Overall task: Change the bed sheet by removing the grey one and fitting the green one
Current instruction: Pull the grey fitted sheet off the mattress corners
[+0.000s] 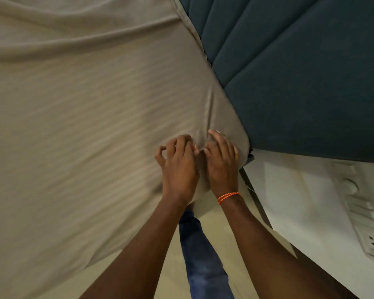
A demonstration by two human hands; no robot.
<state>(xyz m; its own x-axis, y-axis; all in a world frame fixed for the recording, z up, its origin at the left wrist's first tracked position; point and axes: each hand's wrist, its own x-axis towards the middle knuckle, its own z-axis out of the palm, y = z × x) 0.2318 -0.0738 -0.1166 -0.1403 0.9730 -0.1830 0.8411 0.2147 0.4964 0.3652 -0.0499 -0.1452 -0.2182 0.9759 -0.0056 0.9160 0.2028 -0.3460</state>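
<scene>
We've got the striped grey-beige fabric bed sheet [84, 108] stretched over the bed, both hands at its corner by the dark teal padded headboard [300, 72]. Left hand [178, 169] and right hand [221, 162] pinch bunched cloth. Soft, light, slightly stretchy; we'd grab the corner hem.

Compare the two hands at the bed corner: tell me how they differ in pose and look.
The left hand has its fingers curled, pinching a fold of the grey sheet; the right hand lies flatter, fingers reaching over the corner. The right wrist wears an orange thread bracelet; the left wrist is bare. The left sits further in on the mattress top, the right nearer the headboard. Both work the same corner, side by side.
</scene>
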